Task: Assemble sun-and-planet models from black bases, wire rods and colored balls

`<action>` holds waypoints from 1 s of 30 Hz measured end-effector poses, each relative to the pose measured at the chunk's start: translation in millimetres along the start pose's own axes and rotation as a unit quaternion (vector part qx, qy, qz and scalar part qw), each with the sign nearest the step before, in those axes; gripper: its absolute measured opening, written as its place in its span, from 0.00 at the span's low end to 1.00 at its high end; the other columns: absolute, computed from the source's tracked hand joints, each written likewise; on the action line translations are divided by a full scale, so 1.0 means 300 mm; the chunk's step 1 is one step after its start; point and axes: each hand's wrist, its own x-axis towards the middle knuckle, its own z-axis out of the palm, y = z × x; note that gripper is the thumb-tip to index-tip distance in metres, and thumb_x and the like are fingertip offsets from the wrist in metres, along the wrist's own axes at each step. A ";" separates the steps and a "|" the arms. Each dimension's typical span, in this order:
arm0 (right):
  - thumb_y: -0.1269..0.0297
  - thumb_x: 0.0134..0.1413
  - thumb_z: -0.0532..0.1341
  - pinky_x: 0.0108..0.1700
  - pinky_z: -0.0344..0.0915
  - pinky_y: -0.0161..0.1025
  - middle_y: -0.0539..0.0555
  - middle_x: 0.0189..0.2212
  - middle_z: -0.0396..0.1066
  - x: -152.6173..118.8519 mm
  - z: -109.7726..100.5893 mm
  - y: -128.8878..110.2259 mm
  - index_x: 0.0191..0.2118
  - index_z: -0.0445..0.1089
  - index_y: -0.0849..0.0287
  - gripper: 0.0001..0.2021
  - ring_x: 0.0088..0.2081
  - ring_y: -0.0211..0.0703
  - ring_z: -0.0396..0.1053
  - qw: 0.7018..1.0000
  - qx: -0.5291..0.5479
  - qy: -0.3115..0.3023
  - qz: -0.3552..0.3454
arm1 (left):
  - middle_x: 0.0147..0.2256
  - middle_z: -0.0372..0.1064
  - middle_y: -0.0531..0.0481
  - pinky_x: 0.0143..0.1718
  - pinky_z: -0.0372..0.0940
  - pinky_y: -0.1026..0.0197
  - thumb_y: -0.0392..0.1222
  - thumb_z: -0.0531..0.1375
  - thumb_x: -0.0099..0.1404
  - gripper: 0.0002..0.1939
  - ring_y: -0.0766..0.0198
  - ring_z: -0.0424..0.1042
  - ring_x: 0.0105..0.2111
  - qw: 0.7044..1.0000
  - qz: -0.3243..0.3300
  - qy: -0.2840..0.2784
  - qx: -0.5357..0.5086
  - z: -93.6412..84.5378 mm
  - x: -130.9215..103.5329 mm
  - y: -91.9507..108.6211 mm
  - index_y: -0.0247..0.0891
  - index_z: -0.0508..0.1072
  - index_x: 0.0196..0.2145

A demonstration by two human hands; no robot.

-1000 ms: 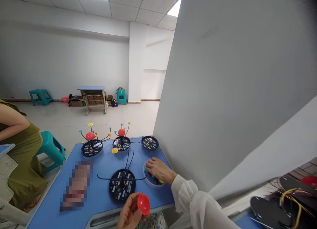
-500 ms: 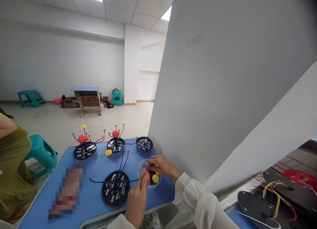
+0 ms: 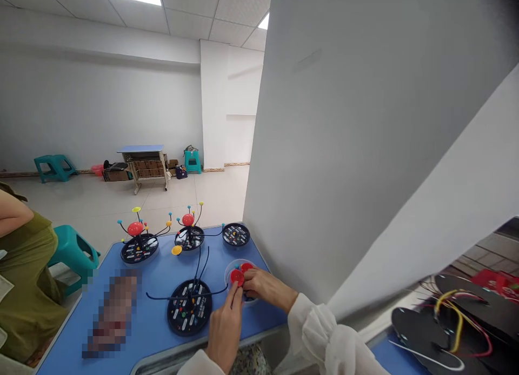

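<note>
Over a clear round tub [image 3: 228,270] of small parts, my left hand [image 3: 226,321] has its fingers closed on a red half-ball [image 3: 237,278], whose hollow side faces up. My right hand [image 3: 265,286] is just to the right, its fingers closed on a second red half-ball [image 3: 246,267] behind the first. A blue piece shows in the tub; the other parts are mostly hidden by my hands. Left of my hands, a black disc base [image 3: 190,308] with bent dark rods lies on the blue table [image 3: 150,310].
Two planet models [image 3: 140,248] [image 3: 189,238] and a black disc [image 3: 235,235] stand along the back edge. A blurred patch lies at left. A person in green [image 3: 28,278] sits left, beside a teal stool [image 3: 75,256]. A grey pillar [image 3: 344,148] rises at right.
The red half-ball by my left hand has turned its hollow side up. My right hand has moved slightly lower, and the yellow piece in the tub is now hidden.
</note>
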 end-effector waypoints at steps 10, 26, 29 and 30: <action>0.56 0.62 0.58 0.33 0.66 0.35 0.53 0.27 0.72 -0.098 0.010 -0.235 0.28 0.77 0.55 0.16 0.30 0.42 0.70 0.977 0.164 0.124 0.061 | 0.32 0.79 0.46 0.35 0.71 0.58 0.55 0.70 0.50 0.23 0.58 0.78 0.31 0.708 -0.309 -0.016 -0.635 -0.086 -0.088 0.019 0.38 0.73 0.37; 0.54 0.37 0.75 0.38 0.71 0.38 0.54 0.32 0.77 -0.155 0.151 -0.471 0.32 0.81 0.53 0.13 0.33 0.44 0.74 0.621 0.636 0.329 0.320 | 0.23 0.76 0.50 0.25 0.66 0.66 0.52 0.73 0.48 0.17 0.68 0.72 0.21 0.639 -0.343 -0.005 -0.688 -0.278 -0.253 0.001 0.38 0.80 0.30; 0.55 0.35 0.76 0.33 0.70 0.36 0.54 0.29 0.79 -0.140 0.170 -0.501 0.32 0.81 0.54 0.14 0.29 0.42 0.74 0.572 0.674 0.332 0.330 | 0.28 0.77 0.49 0.31 0.70 0.65 0.51 0.72 0.49 0.15 0.64 0.76 0.28 0.692 -0.311 0.056 -0.649 -0.300 -0.255 0.010 0.39 0.81 0.30; 0.56 0.35 0.76 0.32 0.69 0.35 0.53 0.28 0.79 -0.136 0.173 -0.509 0.32 0.80 0.55 0.15 0.28 0.41 0.73 0.562 0.681 0.335 0.330 | 0.31 0.78 0.47 0.34 0.71 0.64 0.51 0.72 0.49 0.14 0.61 0.77 0.32 0.706 -0.305 0.075 -0.634 -0.306 -0.254 0.015 0.40 0.81 0.30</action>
